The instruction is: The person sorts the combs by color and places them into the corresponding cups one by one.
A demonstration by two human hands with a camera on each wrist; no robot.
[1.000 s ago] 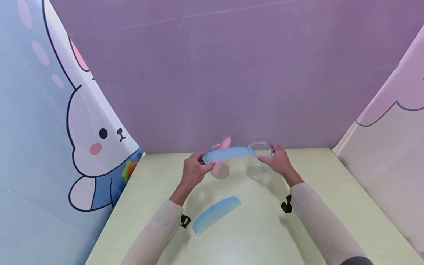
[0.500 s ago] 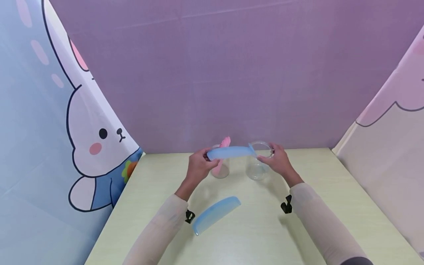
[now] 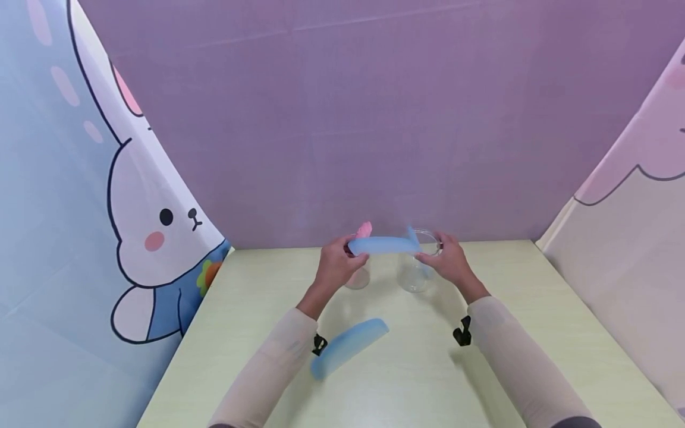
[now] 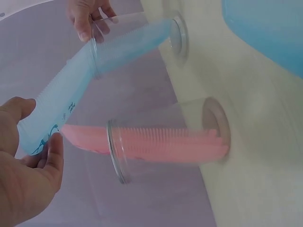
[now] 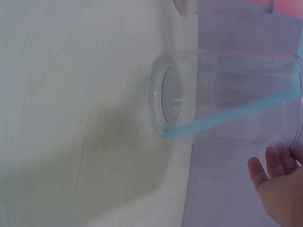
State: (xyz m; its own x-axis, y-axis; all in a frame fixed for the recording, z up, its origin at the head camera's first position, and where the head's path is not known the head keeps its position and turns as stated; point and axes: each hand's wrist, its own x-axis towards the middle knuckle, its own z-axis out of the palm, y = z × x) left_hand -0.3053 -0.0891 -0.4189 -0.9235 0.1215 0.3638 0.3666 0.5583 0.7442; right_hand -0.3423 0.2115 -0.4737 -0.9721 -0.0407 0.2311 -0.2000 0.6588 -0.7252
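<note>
My left hand (image 3: 333, 264) pinches one end of a translucent blue comb (image 3: 382, 245), held level above the table. Its far end reaches the rim of the right-hand clear cup (image 4: 96, 66). My right hand (image 3: 452, 261) grips that cup's rim from the right side. Inside the cup, a second blue comb (image 5: 227, 116) leans from the base to the rim, and its top pokes out in the head view. To the left stands another clear cup (image 4: 118, 175) with a pink comb (image 4: 165, 144) slanting in it, partly hidden in the head view by the held comb.
One more blue comb (image 3: 353, 345) lies on the pale wooden table (image 3: 417, 374), partly behind the left wrist's black mount (image 3: 319, 345). A purple curtain (image 3: 374, 119) hangs behind the cups, with printed cloths (image 3: 176, 249) at the sides.
My left hand has moved right with the held comb, bringing its far end across the right-hand cup's rim. The comb top poking from that cup has shifted right. My right hand has stayed put.
</note>
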